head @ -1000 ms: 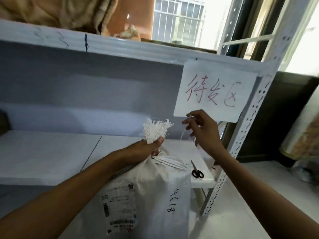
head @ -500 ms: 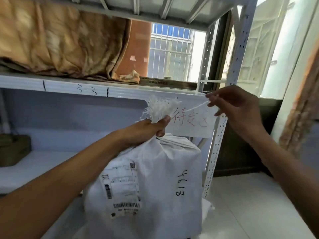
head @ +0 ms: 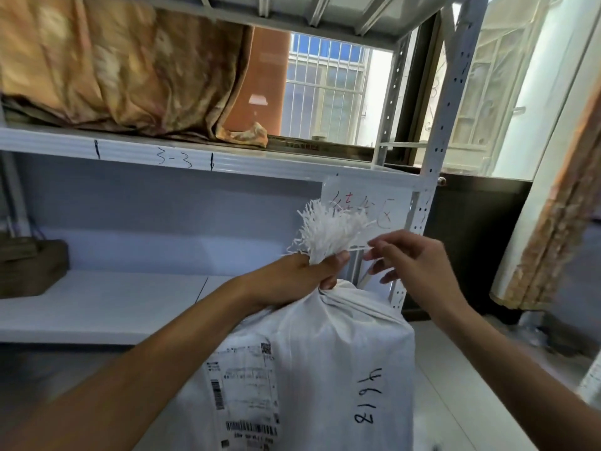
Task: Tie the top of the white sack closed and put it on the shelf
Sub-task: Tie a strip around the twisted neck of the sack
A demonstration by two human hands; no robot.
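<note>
two hands are at work on one white sack (head: 325, 369). the left hand (head: 302, 278) is closed tight around the sack's gathered neck, fingers and thumb wrapped round the bunched cloth. one frayed tuft (head: 328, 229) of loose white threads fans out straight above that fist. the body of the sack hangs directly below the left hand, in front of the shelf and not on it; its bottom runs out of the frame. just to the right of the left hand, level with the tuft, the right hand (head: 413, 265) pinches one thin white strand (head: 357, 247) at its fingertips, the other fingers loosely spread and somewhat blurred. the strand runs from those fingertips back to the tuft. on the sack's front, below the left wrist, sits one printed shipping label (head: 244, 385), and below the right hand one handwritten number (head: 366, 395). beyond the hands stand two shelf boards: the lower shelf (head: 97, 307) to the left of the left forearm, and the upper board (head: 162, 154) above both hands. one paper sign (head: 390, 203) with red writing hangs just above the right hand.
</note>
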